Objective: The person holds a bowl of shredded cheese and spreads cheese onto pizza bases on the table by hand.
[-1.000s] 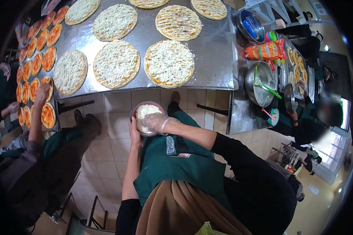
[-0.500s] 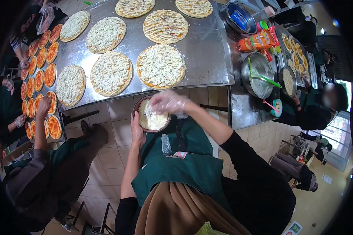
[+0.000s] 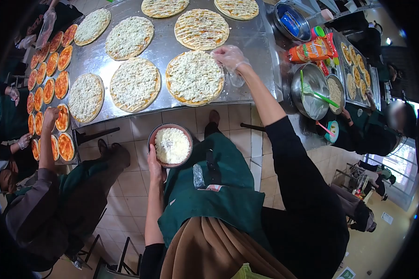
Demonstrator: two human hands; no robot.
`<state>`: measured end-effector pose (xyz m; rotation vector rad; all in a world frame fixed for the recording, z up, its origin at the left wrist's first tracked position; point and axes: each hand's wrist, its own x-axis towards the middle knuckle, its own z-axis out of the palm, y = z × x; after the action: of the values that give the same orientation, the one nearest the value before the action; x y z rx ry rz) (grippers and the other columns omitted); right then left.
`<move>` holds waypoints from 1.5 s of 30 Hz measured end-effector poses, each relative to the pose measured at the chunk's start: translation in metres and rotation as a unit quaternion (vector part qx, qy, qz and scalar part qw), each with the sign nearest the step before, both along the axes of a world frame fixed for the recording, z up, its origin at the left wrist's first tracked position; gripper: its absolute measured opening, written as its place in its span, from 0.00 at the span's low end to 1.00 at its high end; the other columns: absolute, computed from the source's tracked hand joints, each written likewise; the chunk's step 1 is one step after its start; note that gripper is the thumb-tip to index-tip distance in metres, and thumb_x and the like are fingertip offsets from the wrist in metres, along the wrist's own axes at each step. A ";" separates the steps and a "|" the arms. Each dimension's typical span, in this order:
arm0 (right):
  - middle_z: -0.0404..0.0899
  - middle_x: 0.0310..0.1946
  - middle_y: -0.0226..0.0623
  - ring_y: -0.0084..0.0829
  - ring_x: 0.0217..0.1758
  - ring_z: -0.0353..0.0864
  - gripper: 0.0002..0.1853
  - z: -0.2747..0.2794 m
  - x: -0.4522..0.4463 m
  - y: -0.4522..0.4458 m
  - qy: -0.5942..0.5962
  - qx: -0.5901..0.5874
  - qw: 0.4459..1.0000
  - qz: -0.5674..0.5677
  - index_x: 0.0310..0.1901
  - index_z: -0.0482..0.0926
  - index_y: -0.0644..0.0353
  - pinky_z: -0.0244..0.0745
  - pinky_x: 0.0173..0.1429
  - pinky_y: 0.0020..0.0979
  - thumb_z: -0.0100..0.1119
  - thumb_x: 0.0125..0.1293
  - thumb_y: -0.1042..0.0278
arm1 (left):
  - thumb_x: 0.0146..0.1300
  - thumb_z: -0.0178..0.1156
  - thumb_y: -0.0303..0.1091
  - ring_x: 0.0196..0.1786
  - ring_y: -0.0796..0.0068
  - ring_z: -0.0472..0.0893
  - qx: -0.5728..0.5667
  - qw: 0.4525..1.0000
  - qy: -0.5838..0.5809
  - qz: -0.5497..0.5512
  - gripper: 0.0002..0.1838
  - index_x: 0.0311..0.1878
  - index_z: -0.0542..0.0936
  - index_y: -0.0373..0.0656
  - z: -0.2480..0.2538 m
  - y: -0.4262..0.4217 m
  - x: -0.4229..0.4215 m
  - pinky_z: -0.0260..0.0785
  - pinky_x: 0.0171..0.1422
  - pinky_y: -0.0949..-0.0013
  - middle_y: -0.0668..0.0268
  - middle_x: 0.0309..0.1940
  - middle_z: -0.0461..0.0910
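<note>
My left hand [image 3: 155, 162] is closed round the side of a brown bowl [image 3: 152, 138] of grated white cheese [image 3: 172, 146], held in front of my apron. At the upper right edge of the nearest cheese-covered pizza [image 3: 194, 78] is my right hand [image 3: 231, 57], in a clear plastic glove. Its fingers are pinched together over the crust, and what they hold, if anything, is hidden. Left of that pizza lie a second cheese-topped pizza [image 3: 135, 85] and a third pizza [image 3: 86, 98]. Just behind is a pizza striped with pale sauce [image 3: 201, 29].
The pizzas lie on a metal table [image 3: 246, 93]. To the right stand a steel bowl [image 3: 307, 109] with a green-handled utensil, an orange packet [image 3: 312, 49] and a blue-lined basin [image 3: 284, 11]. At left, a co-worker's hand [image 3: 51, 116] reaches over small sauced pizza bases [image 3: 63, 86].
My right hand has gone from the cheese in the bowl up to the right edge of the nearest pizza. My left hand and the bowl have shifted slightly down and left.
</note>
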<state>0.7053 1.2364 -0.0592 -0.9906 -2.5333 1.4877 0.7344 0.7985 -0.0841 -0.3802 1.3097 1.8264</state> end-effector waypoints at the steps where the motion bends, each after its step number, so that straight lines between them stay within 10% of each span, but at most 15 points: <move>1: 0.86 0.35 0.39 0.33 0.38 0.85 0.08 0.000 -0.007 0.000 -0.025 0.084 0.996 0.034 0.40 0.85 0.58 0.78 0.44 0.34 0.61 0.61 0.68 | 0.75 0.45 0.56 0.62 0.65 0.77 -0.013 1.000 0.004 0.006 0.32 0.68 0.67 0.38 0.005 -0.001 0.001 0.69 0.67 0.59 0.58 0.62 0.75; 7: 0.86 0.40 0.44 0.42 0.43 0.84 0.11 -0.022 -0.006 0.010 -0.028 0.242 0.965 0.098 0.42 0.86 0.56 0.77 0.50 0.37 0.57 0.60 0.66 | 0.75 0.45 0.56 0.60 0.63 0.79 -0.036 0.998 0.007 0.042 0.32 0.68 0.66 0.38 0.007 -0.015 0.007 0.72 0.65 0.58 0.58 0.62 0.75; 13: 0.85 0.40 0.47 0.40 0.45 0.84 0.11 0.005 0.042 -0.004 -0.064 0.002 0.998 0.003 0.42 0.86 0.57 0.77 0.52 0.35 0.57 0.62 0.65 | 0.77 0.43 0.53 0.60 0.65 0.79 0.005 0.999 -0.016 0.037 0.30 0.67 0.67 0.36 0.009 -0.011 0.007 0.72 0.65 0.60 0.56 0.60 0.76; 23: 0.85 0.37 0.44 0.34 0.37 0.84 0.10 0.021 0.071 -0.078 -0.019 0.083 0.996 0.033 0.45 0.84 0.61 0.79 0.46 0.33 0.59 0.65 0.68 | 0.76 0.44 0.53 0.59 0.66 0.79 0.022 0.999 0.019 0.021 0.30 0.66 0.67 0.35 0.028 0.008 -0.006 0.73 0.63 0.61 0.57 0.59 0.77; 27: 0.84 0.39 0.34 0.22 0.40 0.83 0.09 0.024 0.058 -0.047 0.108 -0.298 0.939 -0.134 0.46 0.83 0.67 0.81 0.48 0.23 0.61 0.67 0.73 | 0.76 0.44 0.51 0.59 0.66 0.79 0.028 0.999 0.033 0.019 0.29 0.66 0.67 0.35 0.040 0.017 -0.009 0.72 0.64 0.62 0.57 0.59 0.76; 30: 0.84 0.41 0.34 0.25 0.42 0.83 0.11 0.066 0.051 -0.074 0.143 -0.331 0.931 0.053 0.48 0.83 0.63 0.82 0.50 0.28 0.61 0.69 0.68 | 0.77 0.45 0.50 0.59 0.67 0.79 0.034 0.999 0.036 0.017 0.27 0.66 0.67 0.36 0.044 0.032 -0.013 0.72 0.64 0.62 0.58 0.60 0.76; 34: 0.84 0.44 0.34 0.26 0.48 0.83 0.12 0.109 0.055 -0.142 0.166 -0.024 0.922 0.349 0.51 0.84 0.57 0.79 0.54 0.31 0.56 0.69 0.66 | 0.76 0.45 0.53 0.60 0.65 0.78 0.027 0.998 0.053 0.004 0.30 0.68 0.67 0.38 0.046 0.064 -0.017 0.72 0.64 0.61 0.58 0.62 0.75; 38: 0.85 0.49 0.40 0.35 0.50 0.84 0.14 0.078 0.042 -0.060 0.087 -0.173 0.959 0.209 0.50 0.84 0.57 0.78 0.56 0.34 0.52 0.67 0.71 | 0.76 0.45 0.53 0.63 0.63 0.76 0.037 0.998 0.048 0.014 0.30 0.69 0.66 0.38 0.051 0.083 -0.023 0.68 0.68 0.59 0.59 0.63 0.74; 45: 0.83 0.48 0.47 0.46 0.51 0.82 0.17 -0.011 0.015 0.046 0.017 0.162 0.971 0.176 0.51 0.83 0.58 0.76 0.58 0.39 0.45 0.68 0.72 | 0.76 0.44 0.54 0.60 0.64 0.78 -0.006 0.996 0.015 0.092 0.30 0.67 0.67 0.37 0.068 0.089 -0.017 0.72 0.65 0.59 0.57 0.62 0.75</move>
<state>0.7202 1.2822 -0.0706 -0.4862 -2.9077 1.0756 0.7176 0.8879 -0.0165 -0.4956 1.3425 1.9839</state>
